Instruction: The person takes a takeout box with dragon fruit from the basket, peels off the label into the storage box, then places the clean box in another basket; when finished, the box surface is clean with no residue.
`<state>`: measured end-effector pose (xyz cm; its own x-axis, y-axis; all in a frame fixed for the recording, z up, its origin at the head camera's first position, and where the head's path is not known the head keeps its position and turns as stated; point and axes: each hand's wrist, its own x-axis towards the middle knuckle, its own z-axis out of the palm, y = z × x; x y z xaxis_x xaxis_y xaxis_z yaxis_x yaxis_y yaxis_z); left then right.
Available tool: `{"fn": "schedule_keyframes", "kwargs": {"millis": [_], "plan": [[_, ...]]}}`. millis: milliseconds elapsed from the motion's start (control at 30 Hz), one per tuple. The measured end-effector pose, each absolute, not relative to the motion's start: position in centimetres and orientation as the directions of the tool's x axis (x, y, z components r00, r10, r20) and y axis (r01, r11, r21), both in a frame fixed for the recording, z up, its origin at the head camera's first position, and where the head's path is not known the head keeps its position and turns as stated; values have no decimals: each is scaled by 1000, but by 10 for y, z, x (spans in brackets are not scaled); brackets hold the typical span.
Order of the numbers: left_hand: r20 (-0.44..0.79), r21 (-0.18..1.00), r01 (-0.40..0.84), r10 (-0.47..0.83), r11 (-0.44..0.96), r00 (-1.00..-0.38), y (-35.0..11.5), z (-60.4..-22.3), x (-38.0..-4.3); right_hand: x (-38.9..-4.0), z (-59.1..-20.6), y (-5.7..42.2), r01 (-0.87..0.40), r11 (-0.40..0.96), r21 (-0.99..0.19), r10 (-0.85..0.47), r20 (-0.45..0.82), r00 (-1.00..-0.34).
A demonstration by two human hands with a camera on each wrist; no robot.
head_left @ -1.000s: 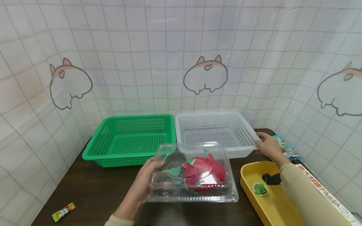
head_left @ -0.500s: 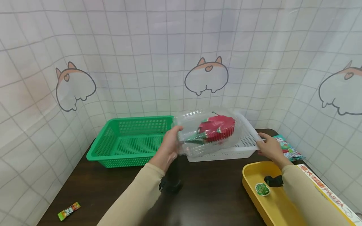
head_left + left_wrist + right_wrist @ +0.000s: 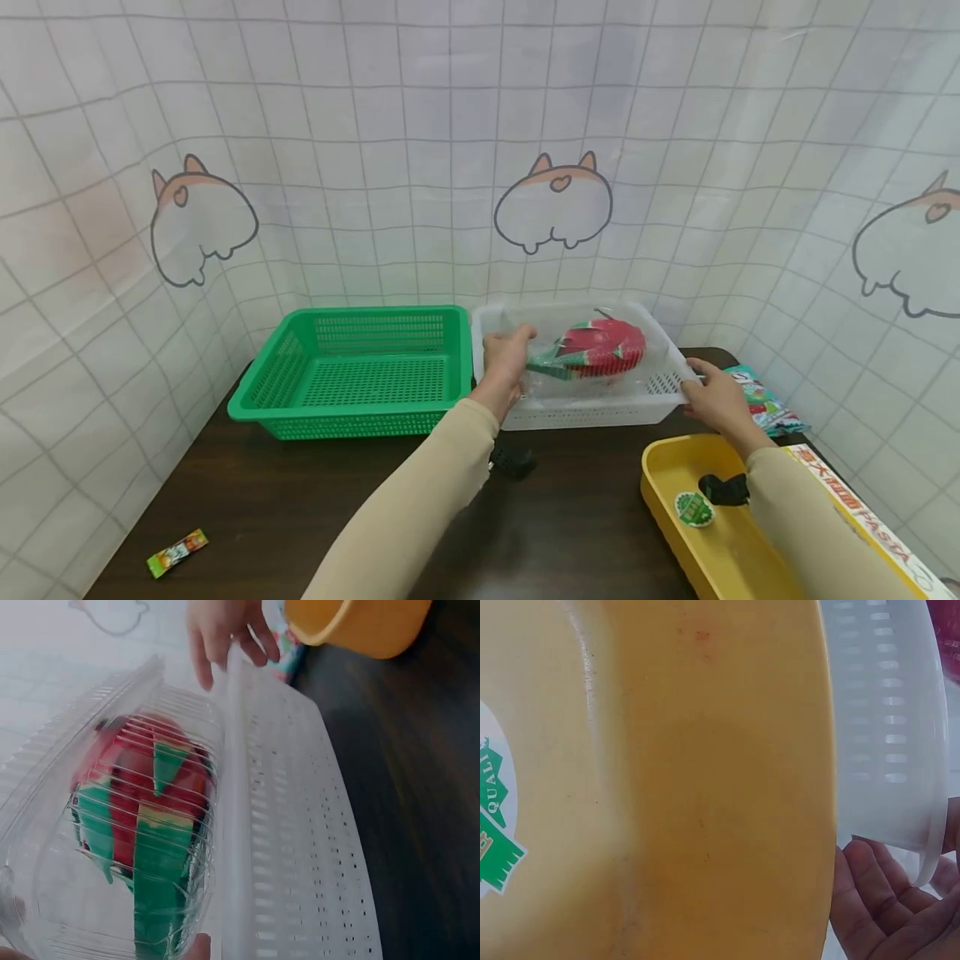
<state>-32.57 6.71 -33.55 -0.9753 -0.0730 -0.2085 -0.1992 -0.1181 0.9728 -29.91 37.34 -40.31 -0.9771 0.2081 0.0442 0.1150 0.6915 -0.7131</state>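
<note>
My left hand (image 3: 506, 364) holds the left end of a clear plastic clamshell box (image 3: 45, 877), with its thumb on top. Inside the box lies a red dragon fruit (image 3: 606, 346) with green scales. The box is inside the white basket (image 3: 592, 415), tilted in the left wrist view; whether it touches the basket's floor I cannot tell. At the basket's right front corner, my right hand (image 3: 717, 398) grips the rim. The right wrist view has those fingers (image 3: 881, 889) under the white rim.
Left of the white basket stands a green basket (image 3: 352, 423). A yellow tray (image 3: 667, 521) with a round green sticker is under my right forearm. Beside it are a pasta box (image 3: 862, 517) and a colourful packet (image 3: 761, 404). A small wrapped stick (image 3: 177, 552) lies front left.
My left hand has carried the clear box with the dragon fruit forward and right, from in front of the baskets down into the white one. My right hand has stayed on the rim.
</note>
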Motion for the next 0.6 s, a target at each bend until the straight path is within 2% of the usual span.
{"fn": "schedule_keyframes", "kwargs": {"millis": [300,600], "plan": [[-200,979,-203,-142,8,-970,73,-341,-348,-299,-403,370,127,703,-700,228,52,-972],[-206,974,-215,-116,73,-972,76,-358,-358,-300,-405,369,135,714,-687,246,65,-967]]}}
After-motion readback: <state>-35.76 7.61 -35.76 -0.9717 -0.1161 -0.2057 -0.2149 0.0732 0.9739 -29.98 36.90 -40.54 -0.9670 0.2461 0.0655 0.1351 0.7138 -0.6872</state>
